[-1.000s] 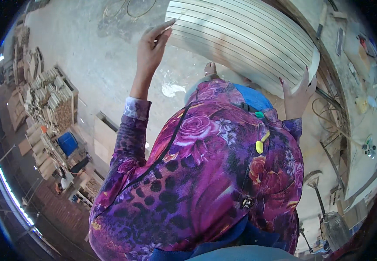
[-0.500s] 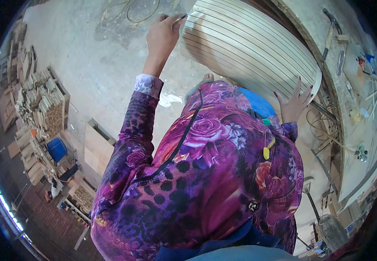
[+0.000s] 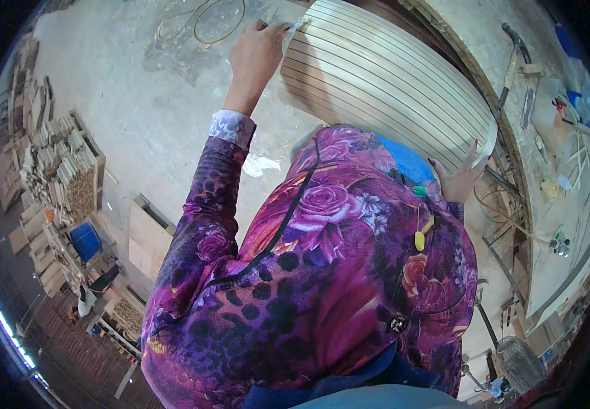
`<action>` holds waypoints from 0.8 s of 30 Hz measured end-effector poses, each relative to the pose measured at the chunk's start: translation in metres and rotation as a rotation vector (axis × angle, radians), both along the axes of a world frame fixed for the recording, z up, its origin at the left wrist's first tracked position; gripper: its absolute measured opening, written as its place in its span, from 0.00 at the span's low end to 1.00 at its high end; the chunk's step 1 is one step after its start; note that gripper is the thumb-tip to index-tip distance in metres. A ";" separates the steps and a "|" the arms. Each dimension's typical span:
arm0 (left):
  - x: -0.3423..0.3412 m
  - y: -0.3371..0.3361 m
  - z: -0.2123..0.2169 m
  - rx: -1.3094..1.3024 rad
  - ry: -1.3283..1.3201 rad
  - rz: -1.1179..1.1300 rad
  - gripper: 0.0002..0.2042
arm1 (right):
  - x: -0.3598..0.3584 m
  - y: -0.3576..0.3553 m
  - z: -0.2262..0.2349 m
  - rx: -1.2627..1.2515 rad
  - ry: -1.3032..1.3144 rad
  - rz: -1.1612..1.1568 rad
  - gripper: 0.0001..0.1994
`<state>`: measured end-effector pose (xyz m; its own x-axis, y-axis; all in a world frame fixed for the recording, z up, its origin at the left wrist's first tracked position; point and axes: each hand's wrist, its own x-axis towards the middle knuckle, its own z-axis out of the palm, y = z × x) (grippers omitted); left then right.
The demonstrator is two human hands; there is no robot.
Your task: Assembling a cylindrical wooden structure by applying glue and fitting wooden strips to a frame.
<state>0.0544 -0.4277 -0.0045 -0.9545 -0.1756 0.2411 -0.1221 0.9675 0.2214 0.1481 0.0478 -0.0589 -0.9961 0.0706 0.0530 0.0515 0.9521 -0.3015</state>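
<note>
Beneath right fingers (image 3: 471, 155), grooved panel (image 3: 390, 82)

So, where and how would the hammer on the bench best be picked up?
Probably mid-handle, with the right hand coming from the person's side and closing from above. The hammer lies on the bench with its long pale handle toward the person, its dark head farther off; a small block crowds it on the right.
</note>
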 end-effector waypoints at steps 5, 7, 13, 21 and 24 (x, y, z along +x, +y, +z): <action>-0.005 -0.001 -0.007 -0.031 -0.029 -0.061 0.12 | -0.003 -0.001 -0.001 -0.013 0.002 0.024 0.65; -0.009 0.003 -0.012 -0.002 -0.072 -0.062 0.13 | -0.006 0.003 -0.006 -0.008 0.006 0.033 0.65; -0.018 0.014 -0.020 0.034 -0.118 -0.024 0.12 | -0.011 0.017 -0.017 -0.014 0.009 0.034 0.66; -0.026 0.015 -0.025 0.102 -0.095 -0.069 0.12 | -0.015 0.022 -0.023 -0.014 0.001 0.036 0.65; -0.025 0.018 -0.021 0.001 -0.143 0.010 0.12 | -0.016 0.025 -0.026 -0.022 0.000 0.031 0.64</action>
